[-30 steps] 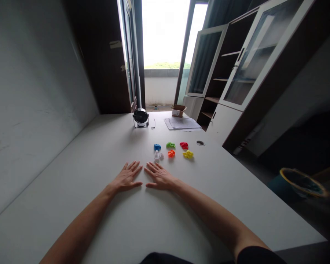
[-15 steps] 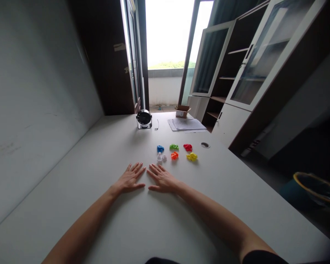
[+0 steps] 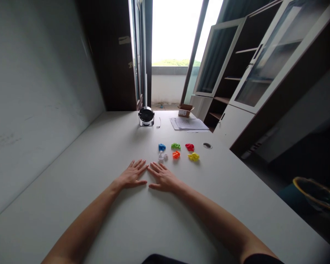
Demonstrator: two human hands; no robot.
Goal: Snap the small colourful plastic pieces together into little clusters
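Observation:
My left hand (image 3: 131, 174) lies flat on the white table (image 3: 143, 223), fingers spread, holding nothing. Beside it my right hand (image 3: 163, 178) rests palm down, also spread and with nothing in it. Just beyond the right hand are small piles of plastic pieces in two rows. The near row has a white pile (image 3: 162, 156), an orange pile (image 3: 176, 155) and a yellow pile (image 3: 194, 157). Behind it sit a blue pile (image 3: 162, 147), a green pile (image 3: 175, 146) and a red pile (image 3: 189, 147). The shapes of single pieces are too small to make out.
A round black and silver device (image 3: 146, 116) stands at the table's far side, near a thin cord (image 3: 158, 123). Paper sheets (image 3: 189, 124) and an open cardboard box (image 3: 185, 110) lie farther right. A cable hole (image 3: 207, 145) sits near the right edge; a wall (image 3: 44, 110) borders the left.
The camera view has shifted and tilted slightly. Both hands stay flat on the table, and the colored piles keep their places.

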